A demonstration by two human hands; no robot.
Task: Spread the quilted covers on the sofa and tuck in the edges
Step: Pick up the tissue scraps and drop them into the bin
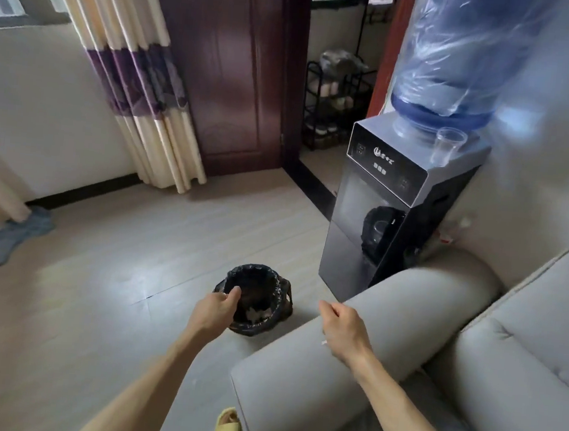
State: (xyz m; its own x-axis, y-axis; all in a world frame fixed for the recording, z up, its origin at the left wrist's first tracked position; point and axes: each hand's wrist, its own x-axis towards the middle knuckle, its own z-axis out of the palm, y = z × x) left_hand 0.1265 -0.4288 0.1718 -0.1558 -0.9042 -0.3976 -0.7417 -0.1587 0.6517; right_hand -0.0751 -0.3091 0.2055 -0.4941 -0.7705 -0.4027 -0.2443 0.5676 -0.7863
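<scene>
The grey sofa (523, 339) fills the lower right, its rounded armrest (387, 320) running toward the water dispenser. No quilted cover shows in this view. My left hand (214, 309) reaches out over the floor, in front of a small bin, with the fingers curled and nothing visibly in them. My right hand (344, 327) hovers over the near end of the armrest, fingers loosely curled, holding nothing that I can see.
A small bin with a black liner (262, 296) stands on the floor left of the armrest. A dark water dispenser (387, 203) with a blue bottle stands against the wall behind it. A yellow slipper (228, 428) is by the sofa's base. Curtains and a dark door lie further back.
</scene>
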